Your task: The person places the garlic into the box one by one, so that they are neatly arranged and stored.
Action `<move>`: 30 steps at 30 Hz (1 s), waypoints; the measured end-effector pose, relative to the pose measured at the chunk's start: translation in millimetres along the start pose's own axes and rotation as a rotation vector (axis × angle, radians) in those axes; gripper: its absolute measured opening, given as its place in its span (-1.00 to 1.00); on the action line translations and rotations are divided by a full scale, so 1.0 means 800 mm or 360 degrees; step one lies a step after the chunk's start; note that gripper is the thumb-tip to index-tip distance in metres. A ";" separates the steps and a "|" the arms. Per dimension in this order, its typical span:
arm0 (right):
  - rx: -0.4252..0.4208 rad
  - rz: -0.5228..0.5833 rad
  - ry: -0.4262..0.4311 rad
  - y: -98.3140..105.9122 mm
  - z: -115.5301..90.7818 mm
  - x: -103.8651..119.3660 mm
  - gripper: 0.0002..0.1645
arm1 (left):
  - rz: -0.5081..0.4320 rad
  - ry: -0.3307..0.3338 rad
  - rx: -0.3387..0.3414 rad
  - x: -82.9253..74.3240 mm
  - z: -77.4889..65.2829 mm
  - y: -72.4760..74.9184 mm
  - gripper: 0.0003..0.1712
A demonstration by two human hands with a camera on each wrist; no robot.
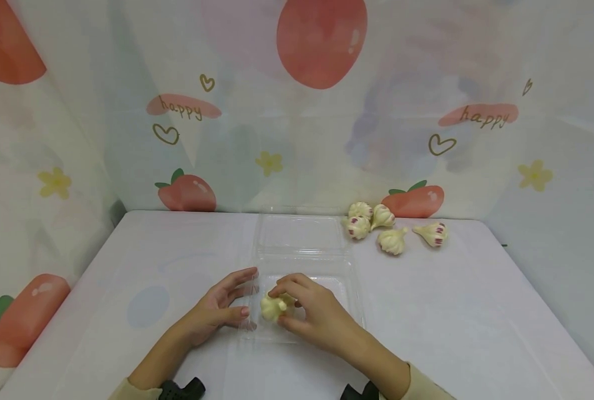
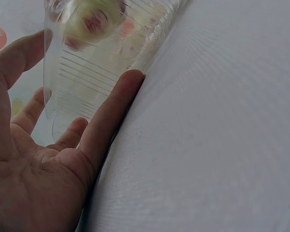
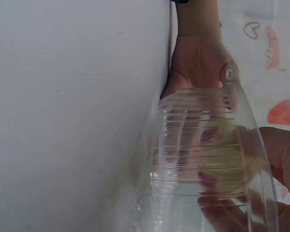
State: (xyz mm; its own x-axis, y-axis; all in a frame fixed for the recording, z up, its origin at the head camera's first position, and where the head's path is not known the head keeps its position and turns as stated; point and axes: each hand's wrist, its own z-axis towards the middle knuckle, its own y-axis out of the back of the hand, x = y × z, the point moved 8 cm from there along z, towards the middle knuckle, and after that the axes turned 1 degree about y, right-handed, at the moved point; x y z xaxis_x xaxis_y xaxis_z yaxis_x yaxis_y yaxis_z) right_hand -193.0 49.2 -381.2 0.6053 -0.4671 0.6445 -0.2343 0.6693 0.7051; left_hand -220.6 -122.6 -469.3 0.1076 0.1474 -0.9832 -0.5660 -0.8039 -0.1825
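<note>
A clear plastic box [image 1: 327, 333] with its lid [image 1: 301, 233] folded back lies on the white table. Inside the box, my right hand [image 1: 317, 314] grips a pale garlic bulb [image 1: 272, 309] between thumb and fingers, close to the left wall. In the right wrist view the garlic bulb [image 3: 224, 162] shows through the ribbed wall, its purple-streaked end toward the table. My left hand [image 1: 212, 311] rests at the box's left side, fingers spread and fairly straight along the wall. The left wrist view shows its thumb [image 2: 113, 108] by the box's lower edge.
Several garlic bulbs [image 1: 391, 241] lie at the back right of the table, just right of the lid; one garlic bulb [image 1: 433, 234] sits farthest right. A patterned cloth backdrop [image 1: 307, 144] rises behind the table's far edge.
</note>
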 end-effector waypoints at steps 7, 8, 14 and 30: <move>0.0070 0.0007 0.0020 -0.010 0.000 -0.003 -0.56 | 0.0013 0.0005 -0.0002 0.001 0.001 0.000 -0.09; 0.0081 0.0009 0.0023 -0.011 0.000 -0.004 -0.56 | 0.0016 0.0005 -0.0003 0.001 0.001 0.000 -0.10; 0.0146 0.0036 0.0012 -0.018 0.000 -0.008 -0.59 | 0.0046 0.0007 -0.0015 0.002 0.000 0.001 -0.10; 0.0273 0.0129 0.0080 -0.027 -0.001 -0.007 -0.59 | 0.0070 0.0026 -0.0029 -0.001 -0.001 0.001 -0.11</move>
State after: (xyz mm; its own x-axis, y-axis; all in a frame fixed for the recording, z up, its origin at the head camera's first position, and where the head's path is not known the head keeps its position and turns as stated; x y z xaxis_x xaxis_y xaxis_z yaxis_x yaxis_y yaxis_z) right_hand -190.6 37.9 -400.4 0.6155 -0.3833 0.6886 -0.4072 0.5934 0.6943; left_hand -220.6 -123.3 -468.3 0.0960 0.1023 -0.9901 -0.5555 -0.8199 -0.1386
